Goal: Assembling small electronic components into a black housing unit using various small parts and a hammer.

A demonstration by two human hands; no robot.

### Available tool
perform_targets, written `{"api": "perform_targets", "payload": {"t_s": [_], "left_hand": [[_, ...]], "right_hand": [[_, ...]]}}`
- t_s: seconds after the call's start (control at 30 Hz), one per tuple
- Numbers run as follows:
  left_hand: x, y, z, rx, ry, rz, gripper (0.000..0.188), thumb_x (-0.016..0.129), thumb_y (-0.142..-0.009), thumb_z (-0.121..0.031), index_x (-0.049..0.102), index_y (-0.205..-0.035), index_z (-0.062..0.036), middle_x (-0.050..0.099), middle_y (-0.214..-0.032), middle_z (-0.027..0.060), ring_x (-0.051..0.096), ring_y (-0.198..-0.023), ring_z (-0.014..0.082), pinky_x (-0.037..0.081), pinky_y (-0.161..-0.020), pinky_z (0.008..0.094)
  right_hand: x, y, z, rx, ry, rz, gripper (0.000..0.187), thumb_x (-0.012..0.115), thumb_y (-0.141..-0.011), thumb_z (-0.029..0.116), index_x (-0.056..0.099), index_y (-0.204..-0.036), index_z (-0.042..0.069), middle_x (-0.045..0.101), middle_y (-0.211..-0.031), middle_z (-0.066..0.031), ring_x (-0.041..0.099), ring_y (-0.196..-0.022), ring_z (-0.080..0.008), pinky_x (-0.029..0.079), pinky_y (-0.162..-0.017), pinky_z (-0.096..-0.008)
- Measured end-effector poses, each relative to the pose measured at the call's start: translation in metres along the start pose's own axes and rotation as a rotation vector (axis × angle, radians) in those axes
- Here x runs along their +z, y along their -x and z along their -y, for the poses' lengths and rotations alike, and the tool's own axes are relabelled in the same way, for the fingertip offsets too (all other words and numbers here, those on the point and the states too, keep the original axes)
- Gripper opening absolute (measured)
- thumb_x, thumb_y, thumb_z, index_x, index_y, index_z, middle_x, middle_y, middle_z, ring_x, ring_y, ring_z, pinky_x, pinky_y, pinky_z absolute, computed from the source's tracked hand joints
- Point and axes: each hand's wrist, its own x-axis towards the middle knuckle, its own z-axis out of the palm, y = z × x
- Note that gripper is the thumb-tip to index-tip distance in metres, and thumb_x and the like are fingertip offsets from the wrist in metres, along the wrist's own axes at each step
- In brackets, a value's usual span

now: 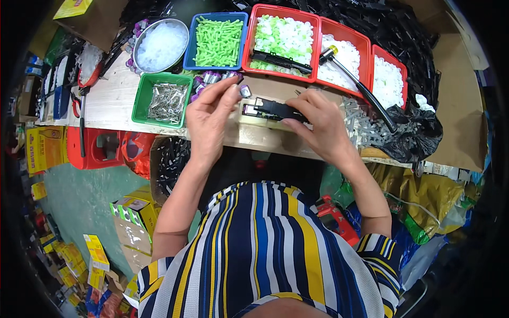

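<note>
A long black plastic housing (275, 109), its left end opened up with small metal and purple parts inside, lies in a pale fixture (260, 122) at the table's front edge. My right hand (321, 124) grips the housing's right end between thumb and fingers. A thin pointed metal bit (298, 92) shows by its fingers; I cannot tell what it is. Raised to the left of the fixture, my left hand (208, 119) is closed in a pinch, with a small dark piece (239, 79) at its fingertips. Purple-and-silver small parts (212, 77) lie just beyond.
Behind stand a metal bowl of clear pieces (161, 45), a green bin of metal pins (163, 99), a blue bin of green sticks (216, 41) and red bins of white pieces (282, 40). A hammer (360, 87) leans across the right bins, near a black bag (411, 135).
</note>
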Motion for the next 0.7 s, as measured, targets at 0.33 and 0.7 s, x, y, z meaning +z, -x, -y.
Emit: {"api": "perform_targets", "payload": {"t_s": [0.33,0.7], "left_hand": [[-0.034,0.01,0.011,0.075,-0.113,-0.047,0.024,0.069,-0.093,-0.006,0.069,-0.115,0.0041,0.063,-0.104,0.0045,0.059,-0.089,0.009,0.048,-0.081,0.0221],[-0.033,0.011,0.017,0.107,-0.118,0.016,0.024,0.07,-0.093,-0.007,0.07,-0.114,0.0033,0.064,-0.104,0.0044,0.058,-0.091,0.0083,0.048,-0.08,0.0227]], "right_hand": [[0.027,-0.003,-0.006,-0.015,0.023,0.032,0.03,0.077,-0.08,0.018,0.067,-0.104,0.004,0.057,-0.092,-0.0076,0.058,-0.088,-0.0273,0.043,-0.069,-0.0397],[0.03,-0.008,-0.003,0.014,0.122,0.129,0.031,0.076,-0.081,0.021,0.067,-0.105,0.005,0.057,-0.095,-0.007,0.058,-0.092,-0.0266,0.042,-0.073,-0.0398]]}}
